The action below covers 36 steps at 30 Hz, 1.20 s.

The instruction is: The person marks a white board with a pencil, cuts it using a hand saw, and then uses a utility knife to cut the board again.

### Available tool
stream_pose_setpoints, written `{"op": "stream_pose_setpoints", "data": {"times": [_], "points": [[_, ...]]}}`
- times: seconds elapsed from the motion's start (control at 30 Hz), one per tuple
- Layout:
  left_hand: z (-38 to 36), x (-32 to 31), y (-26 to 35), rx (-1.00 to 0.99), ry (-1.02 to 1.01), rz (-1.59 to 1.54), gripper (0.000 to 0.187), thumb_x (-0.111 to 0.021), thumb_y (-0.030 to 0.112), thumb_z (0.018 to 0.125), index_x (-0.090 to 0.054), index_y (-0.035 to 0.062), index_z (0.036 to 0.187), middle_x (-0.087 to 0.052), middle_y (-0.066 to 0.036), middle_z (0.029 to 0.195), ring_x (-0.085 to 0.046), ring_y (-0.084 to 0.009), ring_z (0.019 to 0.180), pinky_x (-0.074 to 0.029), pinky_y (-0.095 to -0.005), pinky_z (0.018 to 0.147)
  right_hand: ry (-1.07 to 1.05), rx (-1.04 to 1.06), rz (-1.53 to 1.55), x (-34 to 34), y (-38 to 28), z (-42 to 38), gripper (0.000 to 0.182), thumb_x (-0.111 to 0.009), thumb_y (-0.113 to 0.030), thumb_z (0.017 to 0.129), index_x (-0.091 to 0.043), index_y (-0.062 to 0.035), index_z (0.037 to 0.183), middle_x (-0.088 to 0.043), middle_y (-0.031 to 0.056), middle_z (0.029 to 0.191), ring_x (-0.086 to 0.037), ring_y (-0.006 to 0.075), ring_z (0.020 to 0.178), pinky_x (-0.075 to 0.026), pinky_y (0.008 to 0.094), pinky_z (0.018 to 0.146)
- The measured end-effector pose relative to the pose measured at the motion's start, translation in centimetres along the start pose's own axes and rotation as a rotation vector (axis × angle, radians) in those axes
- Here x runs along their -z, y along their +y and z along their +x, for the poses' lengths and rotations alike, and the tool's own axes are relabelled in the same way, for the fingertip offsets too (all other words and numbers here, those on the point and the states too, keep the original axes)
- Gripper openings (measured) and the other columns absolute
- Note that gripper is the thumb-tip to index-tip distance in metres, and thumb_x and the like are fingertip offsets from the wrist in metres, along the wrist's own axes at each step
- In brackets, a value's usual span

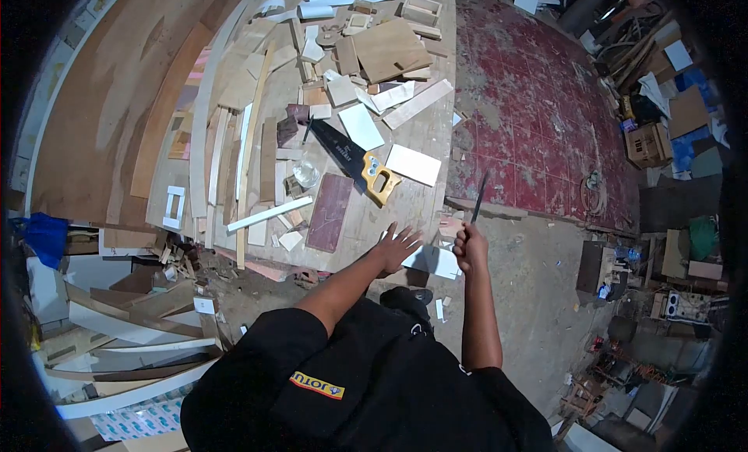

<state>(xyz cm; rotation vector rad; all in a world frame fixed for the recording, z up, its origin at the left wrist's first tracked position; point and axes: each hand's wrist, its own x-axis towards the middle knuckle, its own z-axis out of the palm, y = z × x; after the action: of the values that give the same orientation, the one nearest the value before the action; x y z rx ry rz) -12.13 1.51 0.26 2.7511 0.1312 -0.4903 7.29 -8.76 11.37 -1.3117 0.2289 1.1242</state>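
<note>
My left hand (399,246) hovers with spread fingers over the near edge of the wooden workbench (358,232), holding nothing, just above a white board piece (433,261) that sticks out past the edge. My right hand (470,247) is closed around the lower end of a thin dark tool (478,196), a blade or file pointing up and away, beside the bench's corner. A handsaw (354,160) with a black blade and yellow handle lies on the bench a short way beyond my left hand.
Several wood offcuts, strips and white panels litter the bench, with a dark red board (329,212) and a clear glass (305,173) near the saw. Stacked planks (132,327) lie left below. A worn red floor (538,117) and cluttered boxes (647,144) lie right.
</note>
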Motion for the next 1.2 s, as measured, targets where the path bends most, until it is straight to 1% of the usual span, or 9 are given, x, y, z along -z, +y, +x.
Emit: {"op": "stream_pose_setpoints", "data": {"times": [0.33, 0.4, 0.57, 0.67, 0.77, 0.87, 0.9, 1.1, 1.2], "points": [[0.7, 2.1, 0.4, 0.046, -0.339, 0.116, 0.089, -0.062, 0.030, 0.081, -0.021, 0.0151, 0.159, -0.023, -0.016, 0.164, -0.019, -0.0401, 0.151, -0.012, -0.0657, 0.118, -0.216, 0.236, -0.800, -9.3, 9.5, 7.0, 0.018, -0.053, -0.015, 0.095, -0.056, -0.0031, 0.108, -0.058, 0.0081, 0.084, -0.056, 0.0172, 0.069, -0.047, 0.0346, 0.058], [3.0, -5.8, -1.1, 0.060, 0.092, 0.056, 0.069, -0.054, 0.032, 0.090, -0.035, 0.0122, 0.153, -0.031, -0.014, 0.161, -0.031, -0.0340, 0.148, -0.019, -0.0518, 0.121, -0.353, 0.392, -0.885, -11.2, 12.0, 8.9, 0.029, -0.062, -0.020, 0.094, -0.056, 0.0003, 0.114, -0.062, 0.0119, 0.094, -0.059, 0.0233, 0.088, -0.048, 0.0360, 0.083], [3.3, -4.6, -0.8, 0.100, 0.096, -0.055, 0.070, -0.027, 0.056, 0.099, -0.022, 0.0189, 0.158, -0.019, -0.008, 0.166, -0.018, -0.0264, 0.152, -0.014, -0.0455, 0.125, -0.522, 0.472, -0.976, -15.9, 13.1, 9.3, 0.045, -0.071, -0.023, 0.089, -0.056, 0.0015, 0.123, -0.066, 0.0231, 0.109, -0.065, 0.0331, 0.104, -0.050, 0.0420, 0.089], [10.2, -17.0, -2.9, 0.098, 0.483, -0.293, 0.072, -0.046, 0.048, 0.096, -0.027, 0.0129, 0.156, -0.025, -0.013, 0.163, -0.022, -0.0270, 0.151, -0.017, -0.0523, 0.122, -0.157, 0.350, -0.984, -16.3, 11.6, 8.9, 0.048, -0.073, -0.026, 0.087, -0.056, 0.0013, 0.123, -0.065, 0.0248, 0.115, -0.067, 0.0351, 0.105, -0.051, 0.0439, 0.090], [4.4, -6.0, -1.3, 0.047, 0.000, 0.098, 0.080, -0.048, 0.055, 0.094, -0.023, 0.0138, 0.157, -0.019, -0.009, 0.166, -0.013, -0.0266, 0.154, -0.009, -0.0561, 0.123, 0.082, 0.372, -1.036, -13.6, 11.9, 12.5, 0.054, -0.075, -0.027, 0.084, -0.051, 0.0040, 0.122, -0.064, 0.0276, 0.115, -0.068, 0.0386, 0.099, -0.051, 0.0440, 0.089], [6.2, -8.5, -2.7, 0.031, 0.070, 0.134, 0.066, -0.043, 0.044, 0.097, -0.028, 0.0193, 0.156, -0.023, -0.004, 0.165, -0.017, -0.0255, 0.152, -0.012, -0.0499, 0.124, 0.261, 0.354, -0.941, -11.9, 12.2, 15.6, 0.056, -0.076, -0.024, 0.083, -0.047, 0.0056, 0.121, -0.065, 0.0258, 0.106, -0.068, 0.0361, 0.088, -0.054, 0.0430, 0.077], [2.9, -2.4, -0.7, -0.008, -0.105, 0.329, 0.091, -0.062, 0.054, 0.086, -0.021, 0.0172, 0.159, -0.014, -0.006, 0.167, -0.007, -0.0337, 0.154, -0.008, -0.0665, 0.120, 0.184, 0.253, -0.756, -11.8, 12.1, 16.3, 0.056, -0.076, -0.021, 0.083, -0.046, 0.0059, 0.121, -0.064, 0.0229, 0.101, -0.067, 0.0323, 0.083, -0.054, 0.0409, 0.069], [2.5, -1.5, -0.6, 0.031, -0.267, 0.089, 0.092, -0.062, 0.052, 0.087, -0.017, 0.0189, 0.160, -0.011, -0.005, 0.168, -0.004, -0.0343, 0.154, -0.011, -0.0703, 0.118, 0.069, 0.113, -0.505, -14.2, 10.7, 16.0, 0.021, -0.079, -0.016, 0.082, -0.064, -0.0019, 0.078, -0.059, 0.0079, 0.069, -0.056, 0.0192, 0.050, -0.040, 0.0341, 0.041], [8.3, -13.5, -2.8, 0.041, -0.041, 0.163, 0.078, -0.046, 0.054, 0.096, -0.014, 0.0231, 0.160, -0.008, -0.003, 0.168, -0.004, -0.0307, 0.155, -0.009, -0.0683, 0.118, 0.009, 0.065, -0.545, -15.5, 9.7, 13.4, 0.021, -0.079, -0.017, 0.081, -0.065, -0.0011, 0.082, -0.059, 0.0075, 0.070, -0.056, 0.0203, 0.052, -0.041, 0.0346, 0.043]]}}
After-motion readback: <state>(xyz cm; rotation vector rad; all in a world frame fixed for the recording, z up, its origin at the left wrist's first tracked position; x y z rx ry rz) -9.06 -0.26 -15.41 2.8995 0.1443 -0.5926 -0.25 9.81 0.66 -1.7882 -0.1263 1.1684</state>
